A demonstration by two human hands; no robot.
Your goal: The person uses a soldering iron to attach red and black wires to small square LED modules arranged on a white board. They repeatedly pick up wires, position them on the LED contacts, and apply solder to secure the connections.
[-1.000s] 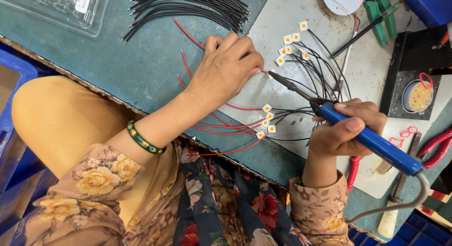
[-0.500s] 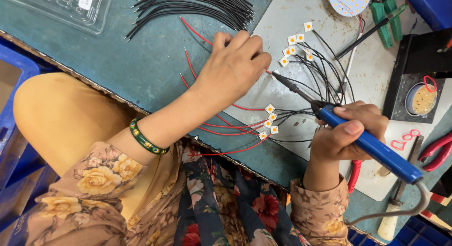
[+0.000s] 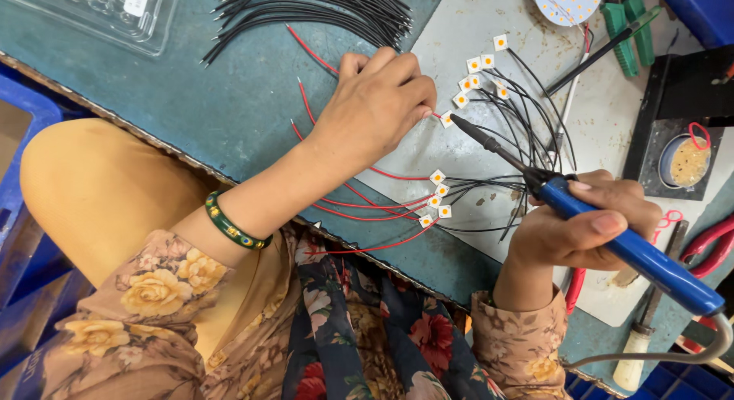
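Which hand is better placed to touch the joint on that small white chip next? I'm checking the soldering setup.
The right hand, likely: it grips the blue soldering iron, tip beside the small white chip. The left hand pinches the red wire there.

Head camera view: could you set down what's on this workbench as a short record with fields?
Left hand: left hand pressing a red wire against the grey mat
Right hand: right hand gripping a blue-handled soldering iron, tip near a small white LED chip
On mat: more white chips with red and black leads
Back of bench: bundle of black wires
Right edge: round tin
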